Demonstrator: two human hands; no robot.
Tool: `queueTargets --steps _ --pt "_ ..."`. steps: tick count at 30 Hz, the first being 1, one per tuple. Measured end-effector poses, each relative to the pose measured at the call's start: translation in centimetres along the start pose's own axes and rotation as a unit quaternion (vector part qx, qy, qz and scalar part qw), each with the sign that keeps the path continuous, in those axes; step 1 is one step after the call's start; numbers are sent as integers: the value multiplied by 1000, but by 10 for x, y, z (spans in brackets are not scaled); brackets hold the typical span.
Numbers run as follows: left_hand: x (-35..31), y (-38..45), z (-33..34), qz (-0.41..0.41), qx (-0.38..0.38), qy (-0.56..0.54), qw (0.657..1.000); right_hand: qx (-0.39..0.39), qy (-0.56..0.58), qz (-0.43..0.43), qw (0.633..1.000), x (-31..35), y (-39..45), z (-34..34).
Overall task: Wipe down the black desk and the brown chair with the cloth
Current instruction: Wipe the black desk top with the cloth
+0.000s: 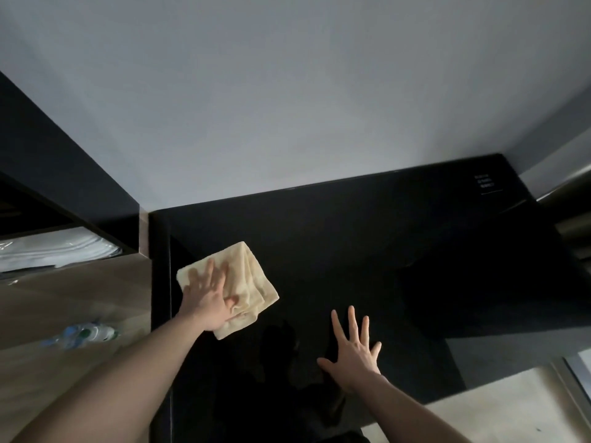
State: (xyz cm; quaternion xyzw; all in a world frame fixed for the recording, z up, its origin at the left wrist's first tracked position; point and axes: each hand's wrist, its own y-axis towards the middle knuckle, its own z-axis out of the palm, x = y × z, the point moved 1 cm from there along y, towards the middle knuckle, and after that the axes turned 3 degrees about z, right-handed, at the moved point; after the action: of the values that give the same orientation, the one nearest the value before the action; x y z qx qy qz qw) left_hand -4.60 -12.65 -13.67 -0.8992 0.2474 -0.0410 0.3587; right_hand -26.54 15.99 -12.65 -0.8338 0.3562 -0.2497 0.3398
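Note:
The black desk (335,238) fills the middle of the view, glossy and dark, set against a grey wall. A folded cream cloth (252,282) lies on its left part. My left hand (208,295) presses flat on the cloth, fingers spread over it. My right hand (353,350) rests flat on the bare desk surface near the front, fingers apart, holding nothing. No brown chair is in view.
A wooden shelf unit (80,302) stands left of the desk, with folded white linen (57,251) on an upper shelf and plastic water bottles (83,335) lower down. A small white label (487,183) is at the desk's far right corner. Pale floor (499,407) shows at the lower right.

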Motion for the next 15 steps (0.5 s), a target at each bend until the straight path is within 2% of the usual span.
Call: queueTargets --steps 7,11,15 --pt "27 -20 -19 -85 14 -25 996 -12 -10 -9 1000 -11 -7 -1" --pt "13 -15 -15 -105 13 -76 991 -19 -21 11 1000 -30 -10 -1" --pt "14 -9 -9 -114 11 -103 988 -6 -36 -14 999 -47 -5 -1"
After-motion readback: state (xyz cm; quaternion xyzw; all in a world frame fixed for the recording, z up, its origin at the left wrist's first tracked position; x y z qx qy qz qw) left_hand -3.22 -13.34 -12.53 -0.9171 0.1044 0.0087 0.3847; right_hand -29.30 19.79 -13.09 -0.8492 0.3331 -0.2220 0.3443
